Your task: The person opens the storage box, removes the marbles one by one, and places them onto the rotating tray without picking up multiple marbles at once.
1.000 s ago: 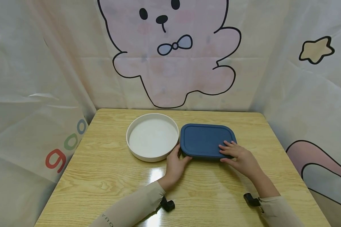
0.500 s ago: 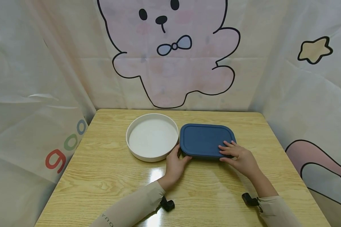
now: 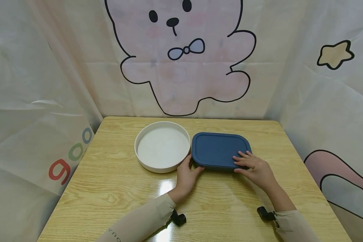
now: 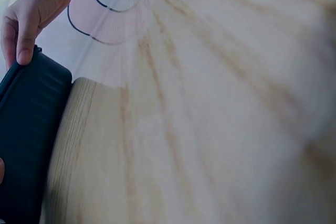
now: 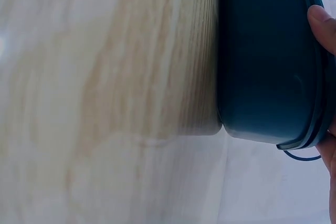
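In the head view a dark blue rectangular food container with a blue lid stands on the table. My left hand holds its front left corner, thumb along the front and fingers at the left side, between it and a round white dish. My right hand grips the lid at the front right corner, fingers spread over the top and thumb at the front rim. That thumb shows against the lid's rim in the right wrist view. The lid appears seated on the container.
The wood-grain table extends in front of and around both things. Printed cloth hangs behind the table and along both sides. A black wrist camera sits at the left cuff, another black camera at the right.
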A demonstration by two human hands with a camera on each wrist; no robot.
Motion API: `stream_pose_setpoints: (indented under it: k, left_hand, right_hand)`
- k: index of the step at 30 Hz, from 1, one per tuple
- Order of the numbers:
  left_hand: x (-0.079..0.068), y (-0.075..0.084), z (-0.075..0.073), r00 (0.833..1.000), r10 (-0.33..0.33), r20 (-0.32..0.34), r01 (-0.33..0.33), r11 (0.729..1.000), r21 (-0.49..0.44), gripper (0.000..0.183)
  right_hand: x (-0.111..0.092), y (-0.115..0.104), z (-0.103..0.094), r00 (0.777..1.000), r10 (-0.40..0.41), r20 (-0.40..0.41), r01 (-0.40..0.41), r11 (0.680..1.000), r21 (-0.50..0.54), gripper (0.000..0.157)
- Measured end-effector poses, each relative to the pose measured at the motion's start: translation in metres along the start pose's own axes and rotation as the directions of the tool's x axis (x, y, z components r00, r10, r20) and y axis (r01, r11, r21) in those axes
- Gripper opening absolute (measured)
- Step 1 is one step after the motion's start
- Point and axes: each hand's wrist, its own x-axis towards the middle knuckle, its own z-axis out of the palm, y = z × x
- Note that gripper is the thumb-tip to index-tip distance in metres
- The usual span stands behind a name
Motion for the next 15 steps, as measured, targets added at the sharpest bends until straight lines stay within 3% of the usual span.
stream_pose_setpoints:
  k: [4,8,15]
  left_hand:
    - [-0.001,0.000,0.000,1.000,0.006,-0.010,-0.006,1.000,0.017,0.070]
    - [-0.002,0.000,-0.001,1.000,0.000,-0.007,0.000,1.000,0.013,0.071]
    - [-0.002,0.001,-0.003,1.000,-0.004,0.018,0.004,1.000,-0.003,0.071]
  right_hand:
    - [0.000,0.000,0.000,0.999,-0.010,-0.047,0.012,0.999,0.042,0.043]
    - [0.002,0.000,0.000,0.991,-0.066,-0.118,0.073,0.996,0.055,0.045]
    - [0.011,0.000,-0.005,0.946,-0.169,-0.278,0.197,0.977,0.078,0.034]
